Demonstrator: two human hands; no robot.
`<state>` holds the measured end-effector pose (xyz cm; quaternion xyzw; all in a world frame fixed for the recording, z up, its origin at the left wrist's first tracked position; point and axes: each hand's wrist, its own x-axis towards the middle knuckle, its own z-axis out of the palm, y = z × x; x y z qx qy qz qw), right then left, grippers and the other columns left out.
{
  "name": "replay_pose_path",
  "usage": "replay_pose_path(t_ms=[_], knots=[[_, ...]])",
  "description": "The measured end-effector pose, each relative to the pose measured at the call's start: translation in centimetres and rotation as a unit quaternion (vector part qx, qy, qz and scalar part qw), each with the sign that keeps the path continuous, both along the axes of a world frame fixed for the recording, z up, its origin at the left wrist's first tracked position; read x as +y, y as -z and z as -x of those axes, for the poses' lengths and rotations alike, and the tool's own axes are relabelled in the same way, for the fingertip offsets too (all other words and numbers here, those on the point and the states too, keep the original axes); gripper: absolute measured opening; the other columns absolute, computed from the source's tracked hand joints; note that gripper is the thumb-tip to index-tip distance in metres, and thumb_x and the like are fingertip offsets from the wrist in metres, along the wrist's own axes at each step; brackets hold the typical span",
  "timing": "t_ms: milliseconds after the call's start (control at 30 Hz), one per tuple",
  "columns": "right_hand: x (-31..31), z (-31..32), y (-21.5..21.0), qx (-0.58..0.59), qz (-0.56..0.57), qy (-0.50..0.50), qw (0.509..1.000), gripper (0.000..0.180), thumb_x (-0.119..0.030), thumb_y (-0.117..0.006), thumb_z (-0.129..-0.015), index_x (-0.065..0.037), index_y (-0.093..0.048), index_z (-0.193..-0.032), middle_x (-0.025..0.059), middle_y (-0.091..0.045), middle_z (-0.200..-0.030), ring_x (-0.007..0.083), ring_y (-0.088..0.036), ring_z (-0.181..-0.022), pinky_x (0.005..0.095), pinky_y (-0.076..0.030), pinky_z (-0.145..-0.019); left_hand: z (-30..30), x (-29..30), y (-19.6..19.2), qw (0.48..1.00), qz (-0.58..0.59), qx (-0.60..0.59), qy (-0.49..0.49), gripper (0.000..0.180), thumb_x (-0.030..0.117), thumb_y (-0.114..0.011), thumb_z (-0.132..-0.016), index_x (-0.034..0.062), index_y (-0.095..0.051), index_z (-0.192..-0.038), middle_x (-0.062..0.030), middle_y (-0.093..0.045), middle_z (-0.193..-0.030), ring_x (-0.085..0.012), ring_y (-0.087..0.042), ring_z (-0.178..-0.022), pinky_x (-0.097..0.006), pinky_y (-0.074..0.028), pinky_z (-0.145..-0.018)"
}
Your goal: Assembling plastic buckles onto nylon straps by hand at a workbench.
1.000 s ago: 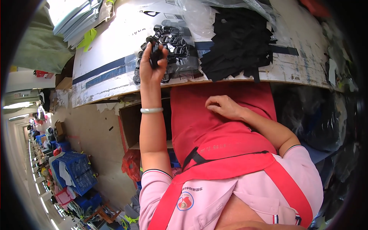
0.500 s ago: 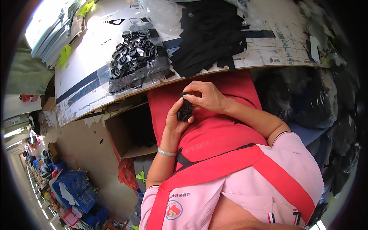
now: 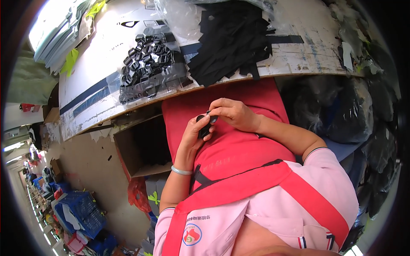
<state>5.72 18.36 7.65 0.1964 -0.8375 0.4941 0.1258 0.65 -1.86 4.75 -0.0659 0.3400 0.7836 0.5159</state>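
Note:
My left hand (image 3: 193, 135) and my right hand (image 3: 232, 113) meet over my red apron (image 3: 239, 149), just below the table edge. Both hold a small black plastic buckle (image 3: 205, 124) between their fingertips. A silver bangle (image 3: 181, 170) sits on my left wrist. On the white table top (image 3: 98, 64) above lies a heap of black buckles (image 3: 147, 68) on clear plastic. To its right is a pile of black straps (image 3: 232, 38).
An open brown cardboard box (image 3: 139, 149) stands under the table at my left. Black bags (image 3: 333, 111) sit under the table on the right. Blue crates (image 3: 81, 213) and clutter line the floor at lower left. Stacked sheets (image 3: 64, 30) lie at the table's far left.
My left hand left the buckle heap on the table and came down to my lap with a buckle. My right hand rose to meet it and now grips it too.

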Motion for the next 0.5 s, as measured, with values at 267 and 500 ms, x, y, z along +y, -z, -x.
replay_pose_path(t_ms=[267, 500], knots=[[4.2, 6.5, -1.0, 0.053, -0.21, 0.199, 0.956, 0.021, -0.01, -0.068, -0.082, -0.007, -0.065, -0.102, 0.0077, -0.063, -0.104, 0.0277, -0.058, -0.096, 0.0382, -0.047, -0.086, 0.4, 0.5, -0.8, 0.99, 0.114, 0.075, -0.032, 0.023, 0.021, -0.07, -0.089, 0.0005, -0.061, -0.086, -0.0072, -0.061, -0.074, -0.0131, -0.057, -0.058, -0.024, -0.043, -0.043], [5.0, 9.1, 0.1, 0.04, -0.304, 0.162, 0.938, 0.021, -0.017, -0.067, -0.082, -0.007, -0.068, -0.1, 0.0053, -0.063, -0.104, 0.0236, -0.057, -0.101, 0.0364, -0.044, -0.092, -0.1, 0.7, -0.9, 0.978, 0.141, 0.153, 0.017, 0.022, 0.022, -0.07, -0.09, 0.0009, -0.064, -0.084, -0.0056, -0.061, -0.066, -0.0106, -0.053, -0.048, -0.023, -0.04, -0.043]])
